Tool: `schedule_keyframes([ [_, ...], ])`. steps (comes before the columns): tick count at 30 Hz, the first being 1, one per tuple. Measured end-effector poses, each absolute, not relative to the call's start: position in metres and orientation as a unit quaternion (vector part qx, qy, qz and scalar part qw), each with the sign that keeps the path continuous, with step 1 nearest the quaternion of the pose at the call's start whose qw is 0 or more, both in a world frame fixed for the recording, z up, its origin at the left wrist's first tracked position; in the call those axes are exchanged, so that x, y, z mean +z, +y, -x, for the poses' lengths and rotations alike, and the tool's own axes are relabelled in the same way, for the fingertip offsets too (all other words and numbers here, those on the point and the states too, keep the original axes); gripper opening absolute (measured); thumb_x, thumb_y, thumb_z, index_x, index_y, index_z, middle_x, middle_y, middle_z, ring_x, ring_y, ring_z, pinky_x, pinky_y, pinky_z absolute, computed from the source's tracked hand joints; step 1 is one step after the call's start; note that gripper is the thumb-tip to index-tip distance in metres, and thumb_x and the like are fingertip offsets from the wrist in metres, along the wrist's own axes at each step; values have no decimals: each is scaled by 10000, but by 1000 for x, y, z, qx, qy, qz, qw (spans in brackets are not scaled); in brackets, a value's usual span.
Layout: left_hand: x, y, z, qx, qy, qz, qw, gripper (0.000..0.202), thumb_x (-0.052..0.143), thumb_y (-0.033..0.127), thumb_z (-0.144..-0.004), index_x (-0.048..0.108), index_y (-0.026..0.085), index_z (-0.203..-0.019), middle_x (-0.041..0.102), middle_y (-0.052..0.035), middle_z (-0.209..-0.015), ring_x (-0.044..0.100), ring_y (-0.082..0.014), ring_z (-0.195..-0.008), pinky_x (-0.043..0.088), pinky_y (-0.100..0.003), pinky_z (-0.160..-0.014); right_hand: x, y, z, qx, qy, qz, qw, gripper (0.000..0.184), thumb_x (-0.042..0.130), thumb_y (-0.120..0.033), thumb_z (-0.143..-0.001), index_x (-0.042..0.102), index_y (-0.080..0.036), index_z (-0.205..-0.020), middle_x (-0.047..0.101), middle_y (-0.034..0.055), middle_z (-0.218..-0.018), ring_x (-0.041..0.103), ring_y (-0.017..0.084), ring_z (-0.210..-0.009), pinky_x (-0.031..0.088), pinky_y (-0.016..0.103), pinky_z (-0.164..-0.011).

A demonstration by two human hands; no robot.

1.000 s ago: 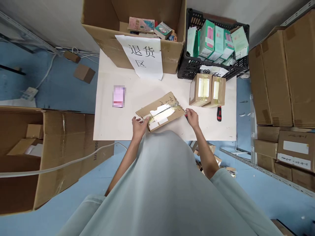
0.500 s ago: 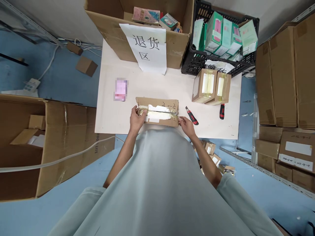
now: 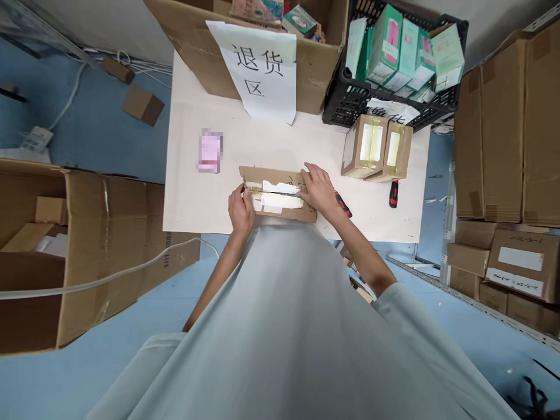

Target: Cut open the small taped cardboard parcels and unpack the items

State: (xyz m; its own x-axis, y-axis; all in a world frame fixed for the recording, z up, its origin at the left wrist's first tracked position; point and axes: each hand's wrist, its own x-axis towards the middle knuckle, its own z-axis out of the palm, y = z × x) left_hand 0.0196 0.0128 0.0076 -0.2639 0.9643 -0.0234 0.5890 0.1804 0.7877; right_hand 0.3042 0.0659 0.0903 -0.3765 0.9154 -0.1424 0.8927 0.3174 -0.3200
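Observation:
A flat brown cardboard parcel (image 3: 273, 189) with white labels and yellowish tape lies on the white table (image 3: 245, 146) near its front edge. My left hand (image 3: 240, 210) grips the parcel's left end, fingers curled round it. My right hand (image 3: 318, 189) lies on the parcel's right end with its fingers spread flat across the top. A red and black utility knife (image 3: 343, 205) rests on the table just right of my right hand, partly hidden by it.
Two small taped boxes (image 3: 377, 147) stand at the right, a second red knife (image 3: 393, 193) beside them. Behind are a big carton with a paper sign (image 3: 265, 70) and a black crate (image 3: 394, 99) of green boxes. A pink blurred item (image 3: 210, 151) lies left. Cartons flank the table.
The parcel was turned from slanted to square with the table edge. My right hand left the knife on the table, then moved up onto the parcel's right end.

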Motion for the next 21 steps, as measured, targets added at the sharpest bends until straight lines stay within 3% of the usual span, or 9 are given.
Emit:
schedule_keyframes([
  [3,5,13,-19,347,718,-537,273,727,313,691,-1174,675,151,-1498,732,-252,-1458,665,-362,-1429,472,-530,-1290,101,69,-297,151,-838,525,-6,805,813,-286,-1001,490,-57,-1702,477,333,-1760,462,466,-1625,360,667,-1370],
  [7,6,12,-19,346,718,-537,275,726,315,675,-1175,667,139,-1516,728,-253,-1467,664,-362,-1429,474,-528,-1289,106,71,-294,139,-868,475,-44,703,637,-163,-1025,503,-41,-1704,561,307,-1694,551,442,-1517,341,647,-1370],
  [11,6,11,-19,347,717,-533,285,693,330,650,-1181,646,150,-1542,724,-242,-1481,650,-354,-1461,458,-529,-1310,106,74,-301,150,-882,445,-44,665,573,-193,-1047,529,-15,-1686,560,303,-1723,546,439,-1545,304,658,-1386],
  [15,6,12,-19,342,715,-535,291,718,381,692,-1164,627,150,-1566,722,-240,-1491,657,-353,-1467,467,-514,-1307,117,85,-309,180,-875,448,-42,566,507,-151,-1074,628,-72,-1621,644,249,-1676,643,384,-1477,398,576,-1335],
  [21,12,17,-20,322,713,-540,309,790,553,768,-1095,608,153,-1588,726,-240,-1496,671,-378,-1444,487,-526,-1278,138,110,-313,243,-849,466,-46,494,453,-166,-1131,754,-185,-1522,829,144,-1446,767,352,-1273,512,497,-1181],
])
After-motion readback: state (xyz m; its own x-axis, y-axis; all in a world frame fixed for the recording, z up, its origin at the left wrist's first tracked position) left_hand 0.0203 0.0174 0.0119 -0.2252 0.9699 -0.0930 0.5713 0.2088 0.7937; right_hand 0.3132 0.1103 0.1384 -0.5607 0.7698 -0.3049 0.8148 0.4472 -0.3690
